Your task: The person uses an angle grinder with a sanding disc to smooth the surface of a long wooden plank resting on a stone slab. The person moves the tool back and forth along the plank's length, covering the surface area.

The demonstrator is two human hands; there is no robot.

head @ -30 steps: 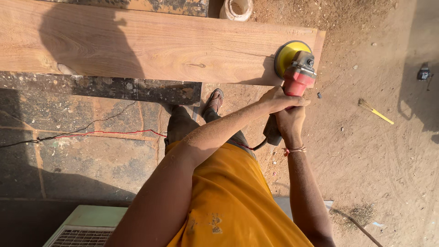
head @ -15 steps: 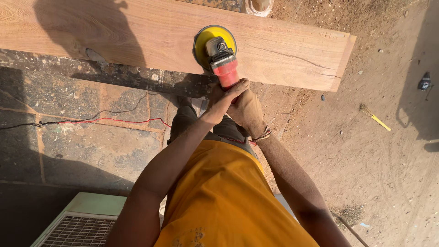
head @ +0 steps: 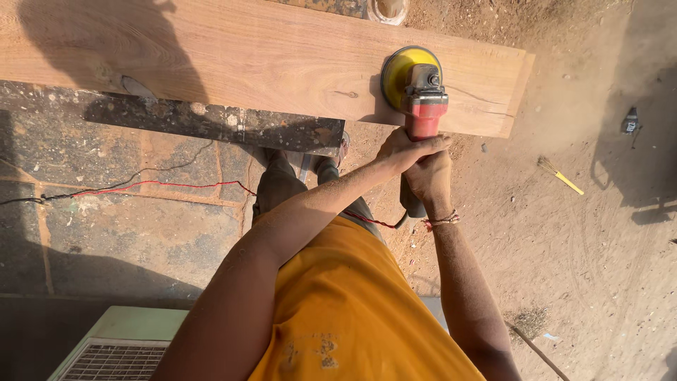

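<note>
**Desk:** What does the frame show?

**Photographer:** A person in an orange shirt sands a long wooden plank with a red power sander. Its yellow disc sits flat on the plank's top face, near the right end. The left hand is clenched around the sander's body, just behind the head. The right hand grasps the dark rear handle, nearer the body, with a thread bracelet at the wrist.

**Desk:** Which step is in hand?

**Photographer:** By the look of it, surface sanding at the plank's right end. Judging from the grip, the tool needs both hands kept firm and the disc held level, and it should stay clear of the right edge.

**Desk:** Where does the plank lie?

**Photographer:** Across the far side of the scene, running left to right on a dark, speckled support. A red cable trails over paved ground on the left.

**Desk:** Any containers?

**Photographer:** One round, pale vessel at the far edge, beyond the plank. It is cropped, so its contents cannot be told. A pale green box with a grille sits near left. On the sandy ground to the right lie a yellow-handled brush and a small dark tool.
</note>
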